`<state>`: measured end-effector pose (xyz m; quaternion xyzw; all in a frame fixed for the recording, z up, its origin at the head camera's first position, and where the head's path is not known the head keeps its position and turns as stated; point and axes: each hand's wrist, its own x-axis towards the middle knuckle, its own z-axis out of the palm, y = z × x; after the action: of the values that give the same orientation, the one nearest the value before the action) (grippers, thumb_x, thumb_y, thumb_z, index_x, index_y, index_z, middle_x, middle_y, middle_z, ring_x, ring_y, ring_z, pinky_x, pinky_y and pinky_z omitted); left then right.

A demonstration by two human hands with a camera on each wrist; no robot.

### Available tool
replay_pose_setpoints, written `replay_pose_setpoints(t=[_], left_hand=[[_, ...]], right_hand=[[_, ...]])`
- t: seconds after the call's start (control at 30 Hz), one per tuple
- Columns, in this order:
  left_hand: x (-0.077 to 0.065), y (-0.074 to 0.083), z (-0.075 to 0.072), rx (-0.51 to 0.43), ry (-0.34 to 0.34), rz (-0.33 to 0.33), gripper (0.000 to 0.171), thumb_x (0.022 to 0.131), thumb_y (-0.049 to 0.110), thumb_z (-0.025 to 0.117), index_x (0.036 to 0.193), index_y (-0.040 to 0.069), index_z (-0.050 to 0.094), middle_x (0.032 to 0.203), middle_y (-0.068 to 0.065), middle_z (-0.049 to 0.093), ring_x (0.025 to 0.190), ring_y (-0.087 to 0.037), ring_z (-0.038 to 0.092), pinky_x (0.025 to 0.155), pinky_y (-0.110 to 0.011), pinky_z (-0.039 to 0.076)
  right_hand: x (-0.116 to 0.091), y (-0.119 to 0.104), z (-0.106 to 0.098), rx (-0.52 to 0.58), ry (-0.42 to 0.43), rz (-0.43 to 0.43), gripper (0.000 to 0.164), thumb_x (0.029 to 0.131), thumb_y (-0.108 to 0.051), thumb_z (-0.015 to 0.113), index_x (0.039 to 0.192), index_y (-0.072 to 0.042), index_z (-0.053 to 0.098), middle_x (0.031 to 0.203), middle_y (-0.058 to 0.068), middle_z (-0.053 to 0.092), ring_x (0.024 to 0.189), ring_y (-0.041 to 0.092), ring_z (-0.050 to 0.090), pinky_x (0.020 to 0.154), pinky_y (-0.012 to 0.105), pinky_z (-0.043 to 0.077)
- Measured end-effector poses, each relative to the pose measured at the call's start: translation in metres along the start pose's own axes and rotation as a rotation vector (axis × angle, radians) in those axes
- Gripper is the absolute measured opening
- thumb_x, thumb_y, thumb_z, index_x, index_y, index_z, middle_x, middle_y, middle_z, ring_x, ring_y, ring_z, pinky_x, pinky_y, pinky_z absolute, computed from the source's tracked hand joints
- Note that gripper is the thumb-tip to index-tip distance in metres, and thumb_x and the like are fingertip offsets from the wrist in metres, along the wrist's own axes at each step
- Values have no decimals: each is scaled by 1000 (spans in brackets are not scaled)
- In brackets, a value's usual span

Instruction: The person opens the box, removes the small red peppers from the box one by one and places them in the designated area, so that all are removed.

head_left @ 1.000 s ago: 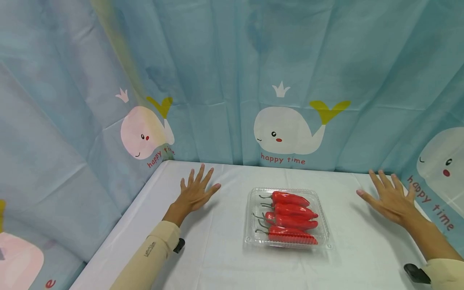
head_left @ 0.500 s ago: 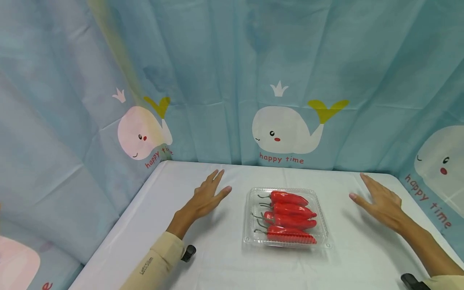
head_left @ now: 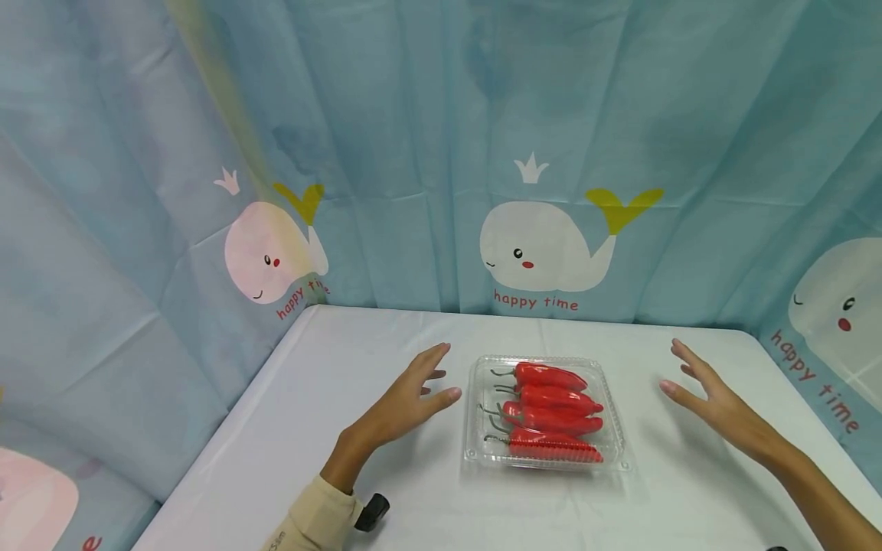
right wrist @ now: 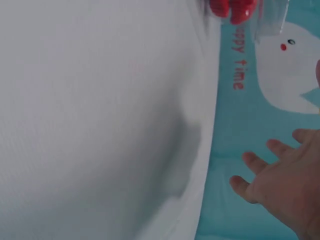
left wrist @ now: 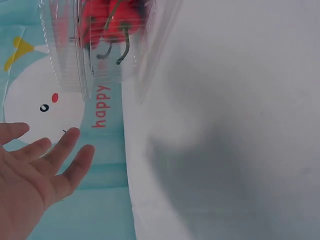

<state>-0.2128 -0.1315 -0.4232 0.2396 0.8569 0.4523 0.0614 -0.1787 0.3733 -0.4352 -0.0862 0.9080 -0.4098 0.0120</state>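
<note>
A clear plastic clamshell box (head_left: 475, 413) sits on the white table, its lid down. Inside lie several red peppers (head_left: 551, 398) side by side, their green stems pointing left. To the left of the box hovers my left hand (head_left: 406, 402), fingers relaxed and slightly bent, thumb toward the box, touching nothing. Further off on the right, my right hand (head_left: 723, 409) is held above the table, loosely spread and holding nothing. In the left wrist view the box (left wrist: 82, 60) shows at the top, apart from the fingers. Only a corner of the peppers (right wrist: 235, 7) appears in the right wrist view.
A white cloth (head_left: 413, 497) covers the table. Blue curtains (head_left: 413, 153) printed with whales hang along its back and sides. A small black device (head_left: 372, 513) is worn at the left wrist.
Both hands have moved inward toward the box and nearer to me. Their widely spread fingers have relaxed and turned to face each other. The box has stayed in place.
</note>
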Motion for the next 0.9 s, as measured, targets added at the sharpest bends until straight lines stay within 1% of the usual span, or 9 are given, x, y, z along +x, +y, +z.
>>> replay_pose_setpoints(t=[0.37,0.4,0.47,0.5,0.57,0.6,0.73,0.8,0.9], left_hand=[[-16,-2,11,-87,-128,-36,85,100,45,70,170,28,25,175,-1,24,147,-33,50,116,-59,45],[-17,-2,12,-92,-140,-37,85,99,44,71,170,28,26,175,0,24,147,-33,50,116,-58,45],[-19,-2,13,-101,-155,-37,86,98,42,72,169,29,26,175,0,25,146,-32,51,115,-58,46],[-20,-2,14,-107,-159,-38,86,97,41,73,169,30,27,175,1,25,146,-31,51,115,-57,46],[-21,-3,15,-118,-166,-32,86,96,39,75,169,30,29,174,1,25,145,-31,52,114,-58,46],[-22,-3,15,-125,-170,-29,87,96,38,76,168,30,30,174,1,25,145,-31,52,114,-58,46],[-22,-7,16,-147,-192,-8,89,95,35,79,168,23,31,175,-1,25,145,-34,52,112,-60,47],[-22,-8,16,-152,-201,1,89,94,33,80,168,20,32,175,-2,25,145,-35,52,112,-61,47],[-20,-9,16,-151,-214,5,90,93,34,81,168,17,33,176,-3,24,145,-35,52,111,-62,46]], right_hand=[[-14,-17,15,37,-48,-31,86,108,-30,58,171,-38,-1,175,21,16,148,59,29,97,87,33],[-15,-18,16,26,-49,-35,86,108,-29,59,171,-39,1,175,20,18,150,51,32,104,80,37],[-17,-20,19,9,-49,-48,86,108,-28,60,171,-38,4,174,18,23,153,29,38,111,57,47],[-18,-21,20,3,-48,-55,86,107,-27,62,171,-38,6,174,17,25,151,17,41,110,43,50],[-20,-23,24,-8,-45,-65,86,106,-27,64,171,-38,9,172,15,29,146,12,45,101,20,49],[-21,-24,25,-9,-43,-72,86,105,-26,65,171,-38,11,172,13,30,143,3,45,95,13,46],[-26,-29,33,30,-52,-109,87,103,-22,68,171,-37,17,171,13,32,140,-2,48,97,14,47],[-28,-30,36,49,-60,-124,86,102,-20,69,170,-37,19,170,6,34,134,-15,43,98,16,48],[-30,-31,41,74,-70,-139,86,100,-18,71,170,-34,23,168,-1,36,134,-12,46,98,19,51]])
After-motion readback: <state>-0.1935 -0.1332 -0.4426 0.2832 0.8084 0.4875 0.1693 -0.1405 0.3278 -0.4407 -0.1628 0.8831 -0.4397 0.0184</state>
